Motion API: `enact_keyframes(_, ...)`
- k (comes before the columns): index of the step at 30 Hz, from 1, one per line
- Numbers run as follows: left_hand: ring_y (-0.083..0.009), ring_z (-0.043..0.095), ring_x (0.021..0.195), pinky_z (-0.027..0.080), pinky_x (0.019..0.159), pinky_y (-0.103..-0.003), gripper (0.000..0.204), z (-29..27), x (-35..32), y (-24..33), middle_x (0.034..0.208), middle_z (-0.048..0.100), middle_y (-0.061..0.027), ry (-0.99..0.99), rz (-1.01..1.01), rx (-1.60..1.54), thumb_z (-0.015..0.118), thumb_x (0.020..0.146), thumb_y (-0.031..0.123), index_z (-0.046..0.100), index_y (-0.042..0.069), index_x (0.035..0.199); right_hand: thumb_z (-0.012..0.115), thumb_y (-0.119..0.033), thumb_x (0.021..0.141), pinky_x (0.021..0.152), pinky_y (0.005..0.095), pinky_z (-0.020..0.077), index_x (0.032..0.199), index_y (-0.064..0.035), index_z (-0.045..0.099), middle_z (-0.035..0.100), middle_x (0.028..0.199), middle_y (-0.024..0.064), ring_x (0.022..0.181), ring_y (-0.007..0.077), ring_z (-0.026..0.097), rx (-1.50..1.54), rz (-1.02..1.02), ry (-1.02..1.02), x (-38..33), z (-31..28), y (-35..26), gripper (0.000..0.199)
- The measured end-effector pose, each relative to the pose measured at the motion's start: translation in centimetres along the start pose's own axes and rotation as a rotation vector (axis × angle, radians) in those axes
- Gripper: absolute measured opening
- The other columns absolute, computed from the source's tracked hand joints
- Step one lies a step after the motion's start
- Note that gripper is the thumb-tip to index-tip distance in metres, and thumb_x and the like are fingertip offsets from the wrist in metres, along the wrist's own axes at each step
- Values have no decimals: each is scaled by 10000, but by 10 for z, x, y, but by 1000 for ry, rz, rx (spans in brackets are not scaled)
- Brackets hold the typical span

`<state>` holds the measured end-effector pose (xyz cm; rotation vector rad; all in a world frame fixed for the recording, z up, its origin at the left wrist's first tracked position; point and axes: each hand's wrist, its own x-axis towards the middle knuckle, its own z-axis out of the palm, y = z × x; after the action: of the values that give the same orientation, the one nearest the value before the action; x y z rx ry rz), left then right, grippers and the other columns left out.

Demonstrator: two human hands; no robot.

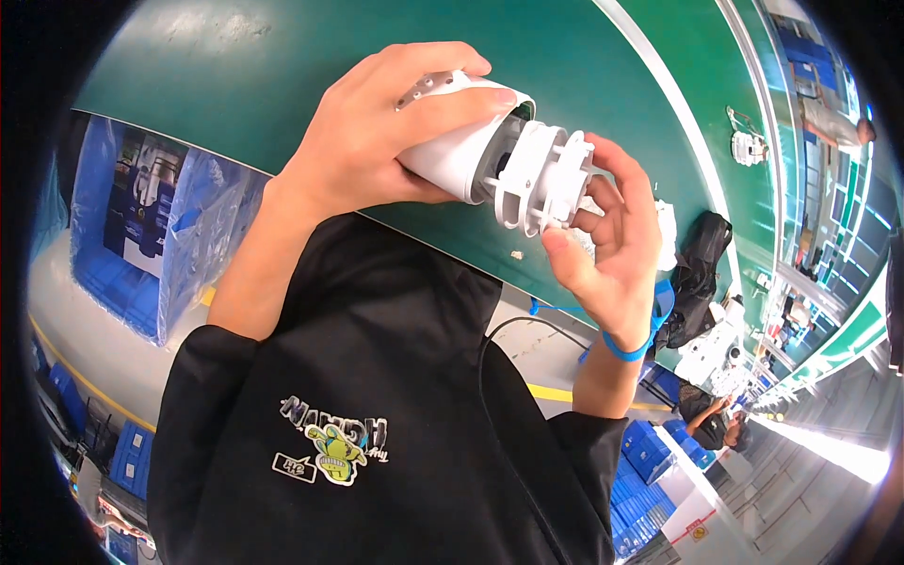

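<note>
My left hand (363, 132) is wrapped round a white cylindrical housing (454, 155), tilted above a green worktop (254, 56). A white ribbed plastic insert (543, 179) sticks out of the housing's open right end. My right hand (612, 235) grips the insert's outer end between thumb and fingers. Dark parts show in the gap between housing and insert. How far the insert reaches inside is hidden. A blue band circles my right wrist.
Small white scraps (516, 254) lie on the worktop. Beyond my right hand is a black bag (702, 254). A clear-wrapped blue crate (118, 254) stands below the worktop at left. Other people (720, 424) are farther off at right.
</note>
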<state>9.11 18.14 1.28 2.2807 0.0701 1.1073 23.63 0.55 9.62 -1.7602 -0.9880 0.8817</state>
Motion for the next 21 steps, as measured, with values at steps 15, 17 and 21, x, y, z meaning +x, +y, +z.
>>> enact_keyframes(15,-254,581,970,503,821,-342,769,-5,11,-8,1098,573,-48,15,-106,-260,822,436,91,606,175,1169,628,48,519,817,363,530,1173,-125,616,490,1249,141,1048,293,557,-447,-625,-127,41,-5,-2,677)
enact_keyframes(17,-257,579,976,501,828,-344,767,-8,13,-7,1101,572,-54,-9,-119,-262,822,444,91,601,166,1175,615,57,505,829,360,525,1170,-126,620,494,1266,148,1060,300,552,-514,-654,-129,43,-8,-5,690)
enact_keyframes(21,-281,568,1029,477,873,-353,795,-12,18,-1,1137,568,-116,-132,-175,-313,855,461,172,565,62,1194,590,70,513,874,371,503,1150,-128,638,511,1267,153,1069,315,556,-475,-708,-107,46,-7,-1,669)
